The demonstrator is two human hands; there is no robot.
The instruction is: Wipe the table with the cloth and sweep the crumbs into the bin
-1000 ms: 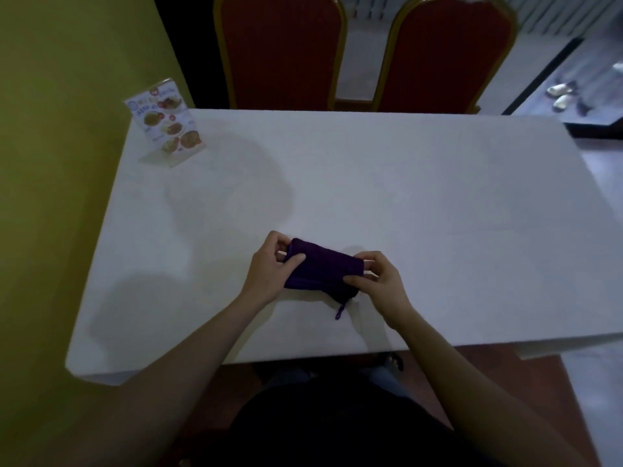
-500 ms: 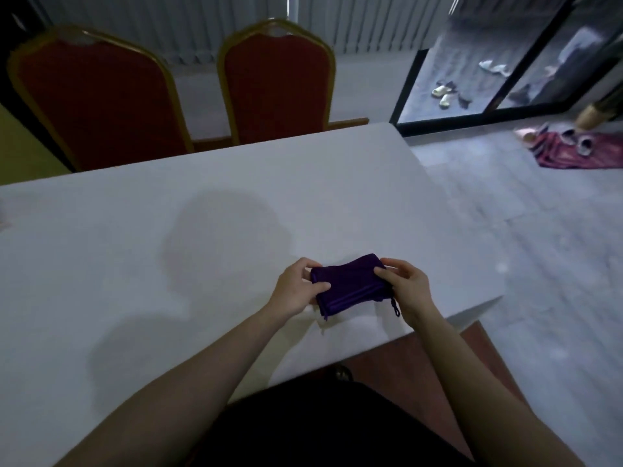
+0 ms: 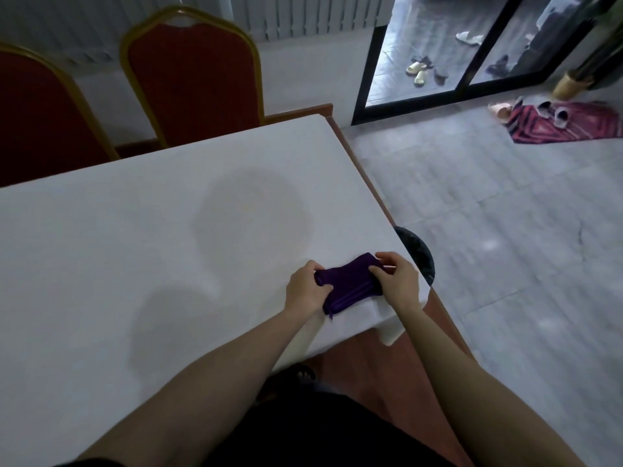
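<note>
1. Near the table's right front corner, a folded purple cloth point(image 3: 349, 286) is lying on the white tablecloth point(image 3: 141, 251), with both hands working at its ends.
2. The left hand point(image 3: 305, 291) is gripping the cloth's left end, fingers curled over the top edge and thumb pressing on the upper face.
3. The right hand point(image 3: 397, 281) is pinching the cloth's right end, fingers curled round it from the far side, thumb on the near side.
4. The cloth is sitting as a compact, slightly bowed rectangle between the two hands; a stitched hem is running along its near edge, and a short thread or loop is hanging at its near left corner.
5. A dark round bin point(image 3: 419, 254) is standing on the floor just beside the table's right edge, partly hidden under the tablecloth's corner and close to the right hand.
6. No crumbs are showing clearly on the tablecloth; the picture is too soft to tell.
7. Two red chairs with gold frames point(image 3: 192, 79) are standing at the table's far side.
8. Across the grey tiled floor point(image 3: 505, 230), a striped mat point(image 3: 566, 124) with slippers on it is lying near a black-framed glass door point(image 3: 472, 48).
</note>
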